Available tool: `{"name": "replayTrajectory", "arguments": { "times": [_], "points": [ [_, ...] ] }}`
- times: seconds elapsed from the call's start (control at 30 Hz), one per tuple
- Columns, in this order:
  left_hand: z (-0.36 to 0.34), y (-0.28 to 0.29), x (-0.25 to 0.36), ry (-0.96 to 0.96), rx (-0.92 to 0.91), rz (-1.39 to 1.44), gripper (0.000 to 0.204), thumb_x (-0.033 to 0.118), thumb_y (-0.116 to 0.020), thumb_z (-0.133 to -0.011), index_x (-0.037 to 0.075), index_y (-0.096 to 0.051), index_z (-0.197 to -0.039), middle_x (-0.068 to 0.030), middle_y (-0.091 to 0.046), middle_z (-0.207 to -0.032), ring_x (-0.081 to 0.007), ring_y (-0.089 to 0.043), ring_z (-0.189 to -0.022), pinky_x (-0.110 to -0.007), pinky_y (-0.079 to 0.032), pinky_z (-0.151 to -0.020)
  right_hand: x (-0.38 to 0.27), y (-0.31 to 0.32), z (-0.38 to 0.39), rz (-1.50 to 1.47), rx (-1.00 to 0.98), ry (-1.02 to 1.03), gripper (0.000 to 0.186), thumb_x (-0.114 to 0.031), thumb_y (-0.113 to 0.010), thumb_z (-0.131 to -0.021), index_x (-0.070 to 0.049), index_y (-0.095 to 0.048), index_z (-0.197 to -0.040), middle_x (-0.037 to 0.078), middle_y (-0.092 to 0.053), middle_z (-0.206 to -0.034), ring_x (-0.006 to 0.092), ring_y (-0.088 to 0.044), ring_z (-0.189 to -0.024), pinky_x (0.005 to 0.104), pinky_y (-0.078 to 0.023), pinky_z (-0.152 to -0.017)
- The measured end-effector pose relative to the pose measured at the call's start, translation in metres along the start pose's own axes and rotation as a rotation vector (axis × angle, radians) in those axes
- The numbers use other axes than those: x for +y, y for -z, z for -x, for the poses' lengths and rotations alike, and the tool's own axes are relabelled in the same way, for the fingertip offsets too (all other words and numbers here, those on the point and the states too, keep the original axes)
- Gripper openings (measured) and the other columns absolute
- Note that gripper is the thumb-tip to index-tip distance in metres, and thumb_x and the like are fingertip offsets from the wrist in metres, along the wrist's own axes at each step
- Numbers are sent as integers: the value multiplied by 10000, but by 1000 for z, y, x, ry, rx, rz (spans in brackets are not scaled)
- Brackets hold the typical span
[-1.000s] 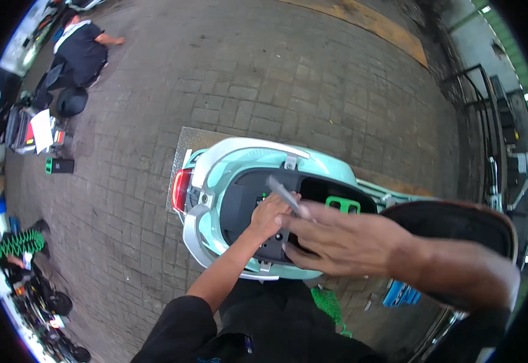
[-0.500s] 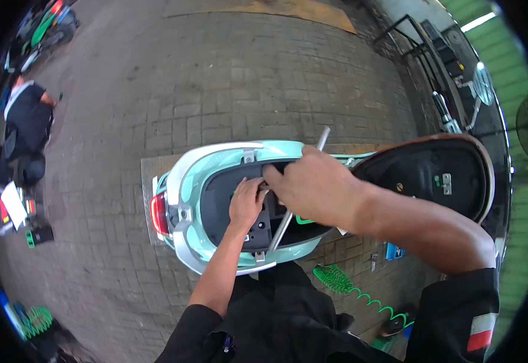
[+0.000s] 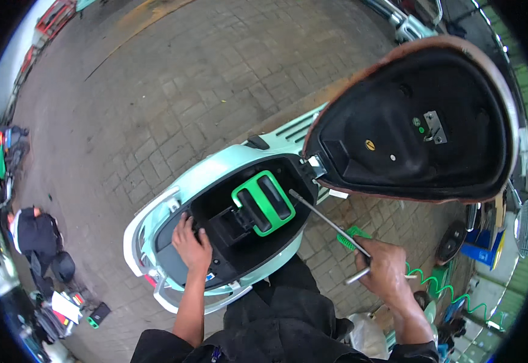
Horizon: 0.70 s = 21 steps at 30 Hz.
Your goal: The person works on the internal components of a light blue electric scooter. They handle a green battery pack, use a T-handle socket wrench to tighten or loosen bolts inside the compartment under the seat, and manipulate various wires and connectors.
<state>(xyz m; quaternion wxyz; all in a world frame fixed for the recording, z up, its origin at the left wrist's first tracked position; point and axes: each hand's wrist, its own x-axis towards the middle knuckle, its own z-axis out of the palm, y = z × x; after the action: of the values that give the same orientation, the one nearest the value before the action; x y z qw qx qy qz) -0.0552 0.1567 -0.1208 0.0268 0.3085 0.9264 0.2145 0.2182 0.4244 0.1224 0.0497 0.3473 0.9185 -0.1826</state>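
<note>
My right hand point(image 3: 385, 266) is closed round the handle of a metal T-handle wrench point(image 3: 327, 222). The wrench's long shaft points up and left, its tip over the near right edge of the under-seat compartment. Fingers apart, my left hand point(image 3: 192, 245) rests on the dark grey panel point(image 3: 166, 235) at the rear of a mint-green scooter point(image 3: 200, 175). Inside the black compartment point(image 3: 249, 257) is a black object with a green handle frame point(image 3: 267, 209), perhaps a battery. The scooter's seat point(image 3: 415, 127) is tipped up on its hinge, black underside showing.
A green coiled hose point(image 3: 418, 275) lies on the brick paving below the seat. Near a blue bin point(image 3: 481, 248) stand other items at the right. Another person point(image 3: 37, 233) crouches at the far left, beside a small black and green box point(image 3: 99, 316).
My right hand has lifted the wrench from the compartment and moved it right and nearer to me. My left hand stays over the rear panel, its fingers now spread. The view has turned.
</note>
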Motion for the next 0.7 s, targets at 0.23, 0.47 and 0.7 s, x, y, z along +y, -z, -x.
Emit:
{"name": "replayTrajectory", "arguments": {
  "times": [0.23,0.47,0.7],
  "points": [
    [-31,-19,142,316,-671,653,295,131,-666,-949,-22,-620,-1197,-165,-679,-1214,-271,-659,-1094,-404,-501,-954,42,-60,-59,8,-199,-39,186,-113,-710,-786,-75,-689,-966,121,-660,-775,330,-679,-718,462,-527,-616],
    [-32,-148,218,1134,-1314,1428,480,434,-466,-1092,48,-529,-1370,-110,-663,-1297,-234,-653,-1147,-420,-533,-959,47,-85,-93,-15,-289,-76,230,-151,-706,-796,-78,-669,-1011,87,-664,-758,302,-706,-685,436,-565,-609],
    [-36,-168,219,1211,-1191,1341,332,329,-501,-1092,46,-592,-1238,-54,-706,-1088,-204,-714,-930,-381,-610,-796,47,-100,-109,-8,-334,-146,208,-146,-707,-795,-74,-669,-986,95,-673,-755,312,-704,-700,457,-555,-625]
  ]
}}
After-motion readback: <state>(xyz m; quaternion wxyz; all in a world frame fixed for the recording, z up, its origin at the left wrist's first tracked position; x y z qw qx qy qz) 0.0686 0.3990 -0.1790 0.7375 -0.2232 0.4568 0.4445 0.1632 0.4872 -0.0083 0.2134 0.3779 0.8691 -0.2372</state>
